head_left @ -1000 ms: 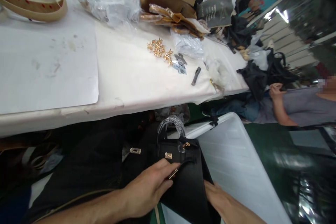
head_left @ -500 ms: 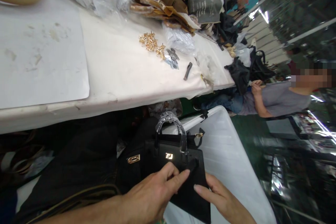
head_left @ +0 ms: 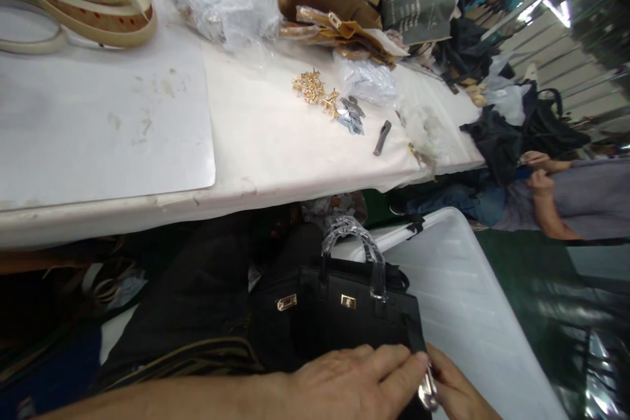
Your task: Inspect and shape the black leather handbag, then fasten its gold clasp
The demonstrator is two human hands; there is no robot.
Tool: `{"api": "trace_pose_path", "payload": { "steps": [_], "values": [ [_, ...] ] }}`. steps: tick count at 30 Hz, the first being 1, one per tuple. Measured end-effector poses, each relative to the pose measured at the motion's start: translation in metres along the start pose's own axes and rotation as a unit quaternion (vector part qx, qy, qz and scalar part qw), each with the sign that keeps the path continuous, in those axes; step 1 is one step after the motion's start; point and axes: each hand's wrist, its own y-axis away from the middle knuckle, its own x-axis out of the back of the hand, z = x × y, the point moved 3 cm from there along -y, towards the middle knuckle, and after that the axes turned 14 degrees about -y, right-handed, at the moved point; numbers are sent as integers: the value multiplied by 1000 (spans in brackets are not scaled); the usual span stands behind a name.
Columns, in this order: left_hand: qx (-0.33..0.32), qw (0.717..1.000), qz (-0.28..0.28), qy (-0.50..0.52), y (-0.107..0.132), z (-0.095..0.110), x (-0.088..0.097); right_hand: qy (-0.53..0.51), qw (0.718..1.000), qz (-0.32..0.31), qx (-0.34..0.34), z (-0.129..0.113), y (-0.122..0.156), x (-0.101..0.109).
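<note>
A black handbag [head_left: 315,321] leans on my lap, its handles [head_left: 352,230] wrapped in clear plastic. Its front carries a gold turn-lock plate [head_left: 348,302] and, at the left, a gold-edged strap end [head_left: 287,302]. My left hand [head_left: 364,377] lies across the lower front, fingers closed together, fingertips on the strap at the bag's right side. Beside those fingertips hangs the strap's shiny metal end [head_left: 427,394]. My right hand [head_left: 460,387] grips that strap end from the right; its fingertips are partly hidden.
A white-covered table [head_left: 256,138] runs along the far side, with gold studs [head_left: 315,88], a dark small tool [head_left: 382,138], plastic bags [head_left: 226,6] and rolls of edging [head_left: 98,6]. A white bin [head_left: 477,302] stands right of the bag. Another person's hand [head_left: 541,180] works farther right.
The strap with the metal end has come from behind the bag round to its right front. My left hand has moved right to the bag's side edge. The camera view has shifted left.
</note>
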Motion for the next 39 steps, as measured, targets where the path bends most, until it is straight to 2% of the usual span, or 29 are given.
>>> {"api": "trace_pose_path", "payload": {
  "steps": [2, 4, 7, 10, 13, 16, 20, 24, 28, 33, 36, 39],
  "values": [
    [10, 999, -23, 29, 9, -5, 6, -21, 999, -37, 1, -9, -2, -9],
    [48, 995, -58, 67, 24, -13, 14, -45, 997, -64, -4, -15, -4, -17],
    [174, 973, -90, 122, 56, -34, 25, -86, 993, -84, -5, -17, -7, -21],
    [323, 935, -79, 123, 90, -65, 25, -116, 989, -96, 9, -17, -9, -21],
    [409, 904, -23, 119, 107, -92, 18, -146, 983, -106, 18, -19, -10, -22],
    [402, 897, 42, 178, 97, -102, 12, -170, 978, -114, 28, -22, -9, -22],
    [357, 888, 116, 263, 68, -91, 15, -209, 972, -100, 35, -25, -1, -16],
    [383, 879, 160, 236, 52, -83, 27, -274, 959, -65, 42, -31, 11, -16],
    [404, 865, 216, 203, 48, -87, 47, -275, 959, -35, 52, -50, 15, -33],
    [392, 872, 239, 172, 51, -93, 63, -169, 977, 67, 109, -73, 1, -56],
    [404, 870, 248, 140, 58, -97, 62, -114, 968, 152, 161, -75, -11, -65],
    [411, 866, 256, 125, 63, -99, 59, -86, 953, 229, 181, -72, -19, -74]
  ]
}}
